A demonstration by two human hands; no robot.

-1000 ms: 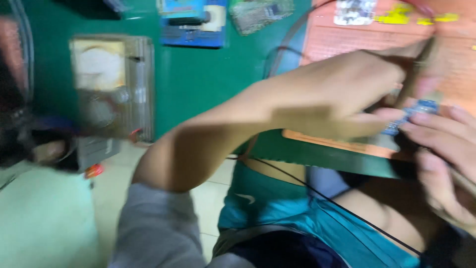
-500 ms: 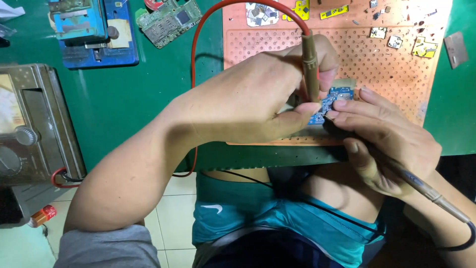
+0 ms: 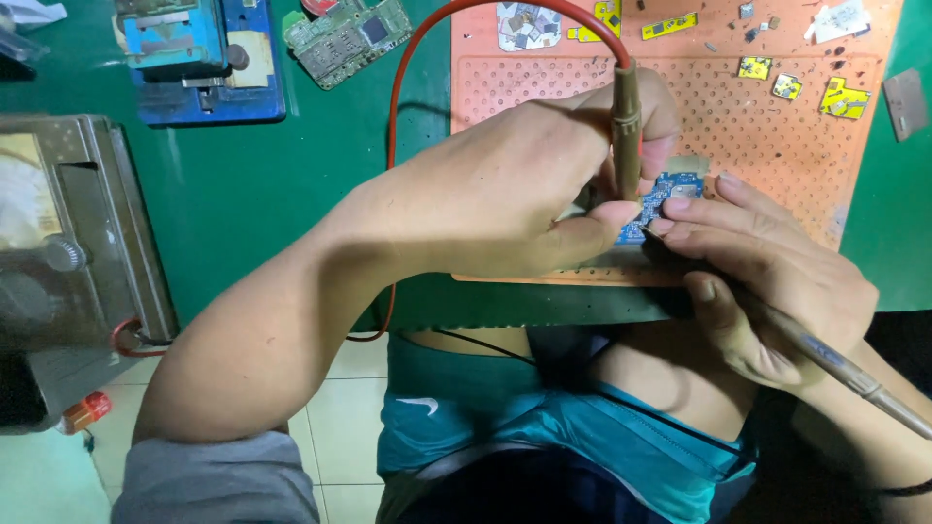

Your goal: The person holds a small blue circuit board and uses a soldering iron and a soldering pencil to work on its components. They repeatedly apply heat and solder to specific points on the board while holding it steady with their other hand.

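Probing step: left hand (image 3: 505, 194) grips red-leaded brown probe (image 3: 626, 126) on small blue circuit board (image 3: 665, 199); right hand (image 3: 767, 272) pinches dark second probe (image 3: 825, 354). Next touch needs steady tips.

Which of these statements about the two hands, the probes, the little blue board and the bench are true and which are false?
1. The left hand holds a brown probe on a red wire. True.
2. The small blue circuit board lies on a white cloth. False: it lies on an orange perforated mat.
3. The right hand holds a second, grey probe. True.
4. The bench top is yellow. False: it is green.
5. A green circuit board lies far left of the mat. True.
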